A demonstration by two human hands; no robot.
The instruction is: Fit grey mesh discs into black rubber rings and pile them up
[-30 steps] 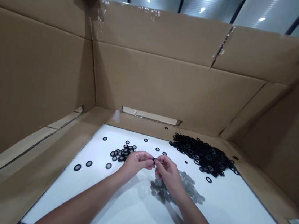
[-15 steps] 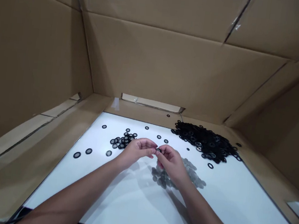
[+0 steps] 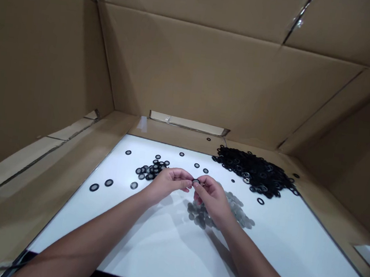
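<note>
Between my two hands, above the white board (image 3: 157, 252), is a small black ring with a grey disc in it (image 3: 196, 181). My left hand (image 3: 172, 182) pinches its left edge with thumb and fingers. On the ring's right edge, my right hand (image 3: 212, 196) is closed in a pinch too. Beneath and beside my right hand lies a spread of loose grey discs (image 3: 238, 210). A cluster of black rings with grey centres (image 3: 150, 170) sits just left of my left hand. Farther back on the right is a large heap of black rings (image 3: 255, 172).
Several ringed discs lie apart at the left, one of them (image 3: 108, 183) near the board's left edge. A lone black ring (image 3: 261, 201) rests in front of the heap. Tall cardboard walls (image 3: 192, 76) surround the board at the back and sides.
The whole view has shifted slightly, with the board a little higher in it. The ring between my hands now tilts so that its grey centre shows. Both hands keep their pinch.
</note>
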